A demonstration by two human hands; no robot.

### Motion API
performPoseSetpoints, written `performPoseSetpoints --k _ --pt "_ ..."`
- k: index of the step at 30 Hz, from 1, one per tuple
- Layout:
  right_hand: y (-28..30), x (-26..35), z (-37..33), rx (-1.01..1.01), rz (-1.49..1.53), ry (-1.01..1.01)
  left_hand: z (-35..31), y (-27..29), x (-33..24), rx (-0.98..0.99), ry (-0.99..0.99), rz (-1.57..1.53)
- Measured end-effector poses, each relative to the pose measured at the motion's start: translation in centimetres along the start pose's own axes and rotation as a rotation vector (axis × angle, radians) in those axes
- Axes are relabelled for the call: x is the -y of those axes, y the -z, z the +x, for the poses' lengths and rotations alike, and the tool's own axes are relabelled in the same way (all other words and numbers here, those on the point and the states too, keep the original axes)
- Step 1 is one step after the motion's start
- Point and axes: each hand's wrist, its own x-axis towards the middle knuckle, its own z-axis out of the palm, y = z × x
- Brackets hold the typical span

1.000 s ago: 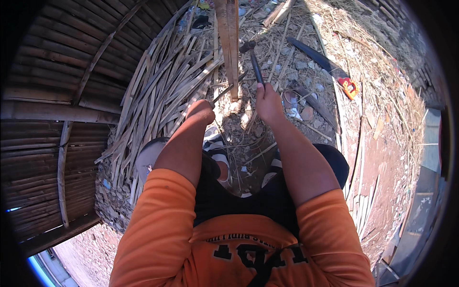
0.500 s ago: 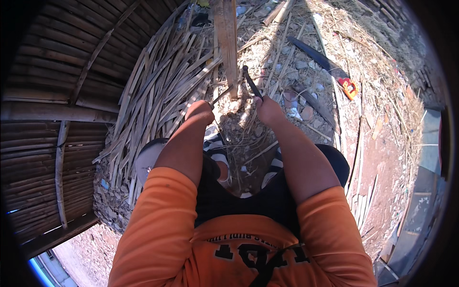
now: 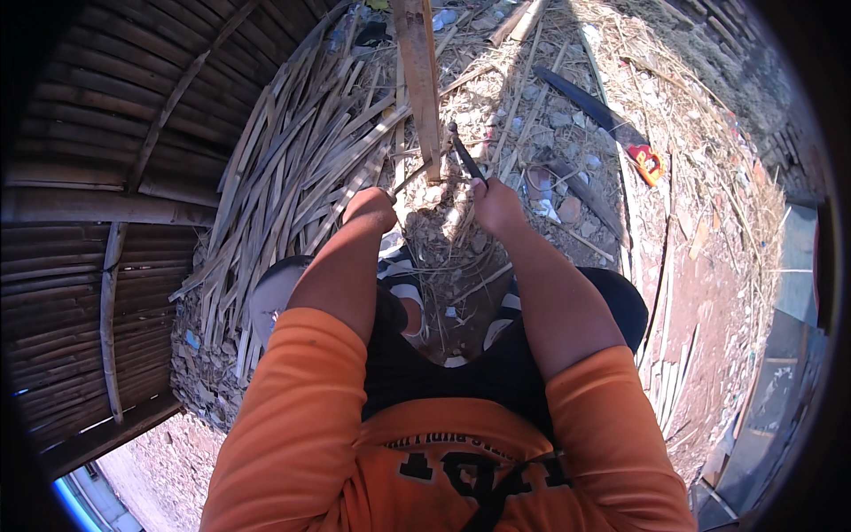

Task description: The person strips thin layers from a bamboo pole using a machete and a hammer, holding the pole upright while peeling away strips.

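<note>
A wooden post (image 3: 417, 75) stands upright in front of me, its foot among stones and straw. My left hand (image 3: 370, 210) is closed round a slim, chisel-like tool (image 3: 410, 179), whose tip meets or nearly meets the post's lower left side. In my right hand (image 3: 498, 208) is the dark handle of a hammer (image 3: 466, 156). The hammer's head is raised just right of the post, apart from the chisel-like tool. Fingers of both hands are partly hidden from above.
Split bamboo strips (image 3: 292, 151) lie heaped at the left, beside a bamboo wall (image 3: 80, 160). A handsaw (image 3: 612, 122) with a red and yellow handle rests on the rubble at the right. My shoes (image 3: 403, 275) are planted below my hands.
Both hands keep their grips and places. The hammer and my right hand have shifted very slightly left.
</note>
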Motion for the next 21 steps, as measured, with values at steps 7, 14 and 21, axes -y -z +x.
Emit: performPoseSetpoints --k 7,14,21 --pt "3.3 3.8 0.7 -0.186 0.281 -0.020 0.2 0.3 -0.3 0.012 0.034 0.000" --pt "-2.2 -0.5 1.5 -0.086 0.092 -0.029 1.5 -0.4 -0.4 -0.008 0.025 -0.052" --pt "1.0 2.6 1.1 -0.165 0.258 -0.021 1.9 -0.8 0.5 0.017 0.072 -0.023"
